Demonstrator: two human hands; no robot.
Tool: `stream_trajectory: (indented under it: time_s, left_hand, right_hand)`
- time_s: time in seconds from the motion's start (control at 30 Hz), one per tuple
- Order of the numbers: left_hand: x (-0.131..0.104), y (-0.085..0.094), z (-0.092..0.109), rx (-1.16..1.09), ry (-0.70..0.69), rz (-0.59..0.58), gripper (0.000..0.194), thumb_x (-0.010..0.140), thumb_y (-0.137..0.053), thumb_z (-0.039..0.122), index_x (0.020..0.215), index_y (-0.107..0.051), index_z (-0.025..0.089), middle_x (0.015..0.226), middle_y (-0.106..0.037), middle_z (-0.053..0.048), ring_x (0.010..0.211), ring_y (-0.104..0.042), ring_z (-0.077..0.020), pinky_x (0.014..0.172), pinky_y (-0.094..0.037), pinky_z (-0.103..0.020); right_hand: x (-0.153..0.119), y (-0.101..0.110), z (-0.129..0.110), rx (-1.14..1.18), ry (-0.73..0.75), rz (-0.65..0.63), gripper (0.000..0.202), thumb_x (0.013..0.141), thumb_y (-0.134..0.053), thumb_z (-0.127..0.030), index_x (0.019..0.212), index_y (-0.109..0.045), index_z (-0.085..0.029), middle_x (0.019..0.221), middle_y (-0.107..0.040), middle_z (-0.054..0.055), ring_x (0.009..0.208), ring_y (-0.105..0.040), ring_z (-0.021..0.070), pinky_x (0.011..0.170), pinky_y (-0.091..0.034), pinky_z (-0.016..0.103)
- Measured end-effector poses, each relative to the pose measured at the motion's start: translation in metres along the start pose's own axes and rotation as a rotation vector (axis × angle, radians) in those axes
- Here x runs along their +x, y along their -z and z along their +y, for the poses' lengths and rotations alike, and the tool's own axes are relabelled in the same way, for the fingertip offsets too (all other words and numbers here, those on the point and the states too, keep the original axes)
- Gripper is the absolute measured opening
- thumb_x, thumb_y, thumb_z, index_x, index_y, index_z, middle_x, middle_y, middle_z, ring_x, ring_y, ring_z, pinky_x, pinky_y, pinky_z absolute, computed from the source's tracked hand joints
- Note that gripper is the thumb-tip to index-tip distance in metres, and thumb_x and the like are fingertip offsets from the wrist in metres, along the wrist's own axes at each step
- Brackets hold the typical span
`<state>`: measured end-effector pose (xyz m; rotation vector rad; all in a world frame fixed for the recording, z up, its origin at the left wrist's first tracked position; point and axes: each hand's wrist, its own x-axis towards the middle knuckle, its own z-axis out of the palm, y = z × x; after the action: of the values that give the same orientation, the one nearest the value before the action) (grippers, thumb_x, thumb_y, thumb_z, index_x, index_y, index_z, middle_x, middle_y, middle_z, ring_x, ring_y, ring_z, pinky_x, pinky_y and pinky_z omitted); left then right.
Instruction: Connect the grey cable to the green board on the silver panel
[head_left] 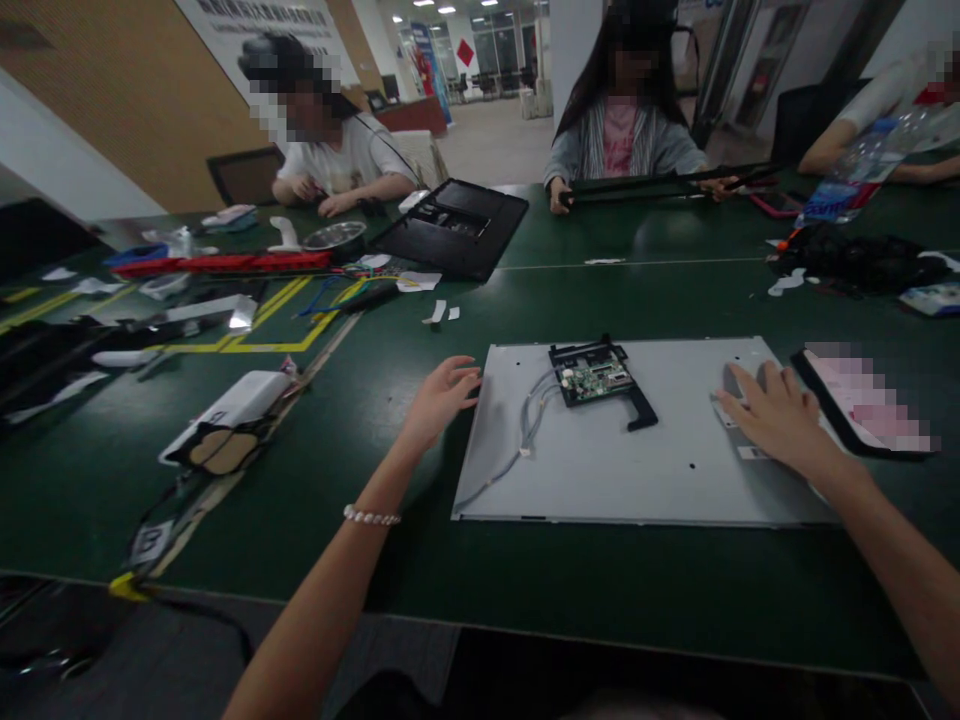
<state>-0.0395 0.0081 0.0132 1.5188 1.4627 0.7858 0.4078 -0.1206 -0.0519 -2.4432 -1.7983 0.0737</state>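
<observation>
A grey metal panel (585,470) lies flat on the green table (390,350). On its upper middle sits a circuit board (596,378) in a black bracket with a hooked arm, and grey cables (531,415) run from it to the panel's lower left corner. My left hand (444,395) is at the panel's left edge, fingers apart and holding nothing; whether the fingertips touch the edge I cannot tell. My right hand (776,415) rests with spread fingers on the panel's right part, over a label.
A phone (862,400) lies right of the panel. Behind are a black frame (457,225), a bottle (844,185) and black cables (862,260). Left are a white device (244,410), coloured wires (341,300) and a red strip (225,263). Several people sit across the table.
</observation>
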Motion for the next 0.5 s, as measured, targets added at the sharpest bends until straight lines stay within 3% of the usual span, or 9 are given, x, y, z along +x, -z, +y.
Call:
stream_trajectory:
  time_s: [0.1, 0.2, 0.37, 0.5]
  left_hand:
    - [-0.005, -0.014, 0.000, 0.384, -0.249, 0.107, 0.042, 0.087, -0.054, 0.028, 0.129, -0.052, 0.020, 0.139, -0.054, -0.014, 0.126, -0.055, -0.0292, 0.108, -0.044, -0.049]
    - [-0.011, -0.029, 0.004, 0.619, -0.452, 0.089, 0.048, 0.090, -0.050, 0.030, 0.136, -0.046, 0.018, 0.149, -0.044, -0.014, 0.141, -0.037, -0.0288, 0.119, -0.029, -0.050]
    - [-0.009, -0.052, 0.017, 0.598, -0.539, -0.146, 0.065, 0.091, -0.050, 0.047, 0.147, -0.033, 0.019, 0.158, -0.030, -0.014, 0.148, -0.025, -0.0281, 0.121, -0.023, -0.047]
    - [0.011, -0.065, 0.032, 0.539, -0.526, -0.350, 0.092, 0.080, -0.062, 0.058, 0.154, -0.021, 0.021, 0.163, -0.015, -0.015, 0.151, -0.010, -0.0330, 0.122, -0.018, -0.050]
  right_hand:
    - [-0.002, 0.001, -0.003, -0.021, 0.001, 0.014, 0.069, 0.097, -0.019, -0.060, 0.150, -0.037, -0.020, 0.155, -0.030, 0.025, 0.143, -0.023, 0.0483, 0.103, -0.027, 0.073]
    - [-0.002, 0.002, -0.004, -0.027, 0.005, 0.020, 0.069, 0.097, -0.018, -0.059, 0.150, -0.037, -0.020, 0.155, -0.031, 0.025, 0.144, -0.021, 0.0475, 0.103, -0.025, 0.073]
    - [0.001, 0.001, -0.003, -0.011, 0.003, 0.007, 0.068, 0.098, -0.018, -0.058, 0.151, -0.036, -0.020, 0.157, -0.029, 0.024, 0.144, -0.024, 0.0450, 0.104, -0.028, 0.071]
    - [0.002, 0.002, -0.004, -0.008, 0.000, -0.011, 0.069, 0.098, -0.018, -0.058, 0.152, -0.034, -0.019, 0.158, -0.025, 0.025, 0.145, -0.022, 0.0443, 0.105, -0.027, 0.070]
